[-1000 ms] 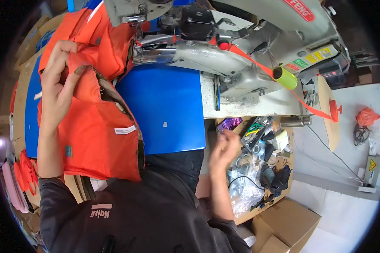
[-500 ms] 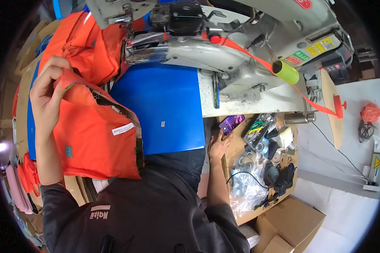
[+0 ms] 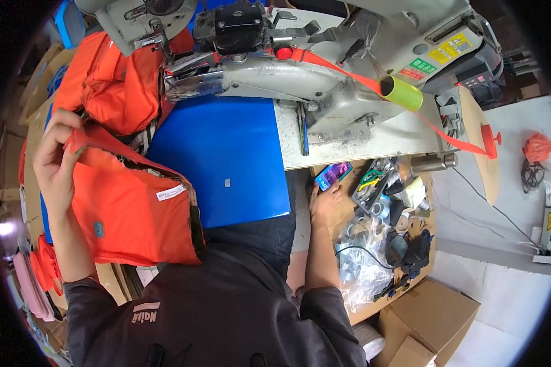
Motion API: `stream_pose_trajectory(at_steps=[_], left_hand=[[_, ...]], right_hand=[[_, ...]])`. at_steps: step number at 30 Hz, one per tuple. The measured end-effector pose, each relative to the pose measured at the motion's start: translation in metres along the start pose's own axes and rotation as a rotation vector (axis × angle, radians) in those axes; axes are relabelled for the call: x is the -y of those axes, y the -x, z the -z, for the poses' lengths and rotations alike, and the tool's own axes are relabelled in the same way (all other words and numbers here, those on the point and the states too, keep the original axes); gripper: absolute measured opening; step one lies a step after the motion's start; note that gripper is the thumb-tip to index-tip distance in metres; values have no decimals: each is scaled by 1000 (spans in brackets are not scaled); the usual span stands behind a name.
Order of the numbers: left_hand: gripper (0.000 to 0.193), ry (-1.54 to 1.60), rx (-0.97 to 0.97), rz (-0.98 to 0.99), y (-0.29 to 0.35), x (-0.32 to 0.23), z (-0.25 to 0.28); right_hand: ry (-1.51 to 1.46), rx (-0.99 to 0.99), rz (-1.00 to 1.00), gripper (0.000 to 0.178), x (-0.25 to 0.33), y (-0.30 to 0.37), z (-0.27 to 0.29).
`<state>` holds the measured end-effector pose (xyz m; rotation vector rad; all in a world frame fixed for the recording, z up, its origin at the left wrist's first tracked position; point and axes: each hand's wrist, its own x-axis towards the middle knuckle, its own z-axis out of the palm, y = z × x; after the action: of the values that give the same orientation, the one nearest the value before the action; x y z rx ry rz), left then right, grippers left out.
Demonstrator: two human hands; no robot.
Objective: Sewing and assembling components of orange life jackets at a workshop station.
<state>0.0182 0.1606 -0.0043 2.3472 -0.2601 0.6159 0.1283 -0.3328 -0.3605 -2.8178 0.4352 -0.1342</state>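
Observation:
My left hand (image 3: 60, 162) is closed on the upper left corner of an orange fabric bag (image 3: 131, 214), its open edge showing a dark lining. A small white label (image 3: 169, 193) and a grey-green patch sit on the fabric. More orange fabric (image 3: 113, 85) lies beyond it, beside the head of a sewing machine (image 3: 281, 76). Over in the open drawer at the right, my right hand (image 3: 326, 203) rests with outstretched fingers against the near edge of a phone (image 3: 333, 175). The phone's screen is lit. Part of that hand's fingers is hard to make out.
A blue board (image 3: 226, 159) covers the work surface in front of me. The drawer (image 3: 361, 315) holds tools, tape rolls and clear plastic. An orange strap (image 3: 349, 74) runs through a yellow-green tube (image 3: 401, 93) beside the machine. Below the drawer stands a cardboard box (image 3: 434, 312).
My right hand has moved up slightly to the phone, whose screen now looks brighter and bluer. The left hand still holds the orange fabric. The whole view has shifted a little.

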Motion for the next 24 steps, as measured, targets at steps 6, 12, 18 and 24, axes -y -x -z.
stream_pose_trajectory(at_steps=[6, 12, 18, 24], left_hand=[[20, -38, -42, -5, 9, -2, 3], [19, -35, -65, -24, 10, -5, 9], [22, -5, -86, -18, 10, 4, -2], [27, 21, -101, 1, 13, 0, -2]], right_hand=[[-6, -31, 46, 75, -3, 10, -3], [-36, -39, 98, 72, -17, 5, -8], [22, -42, 126, 65, -20, 1, -6], [110, 45, 122, 66, -9, 0, -5]])
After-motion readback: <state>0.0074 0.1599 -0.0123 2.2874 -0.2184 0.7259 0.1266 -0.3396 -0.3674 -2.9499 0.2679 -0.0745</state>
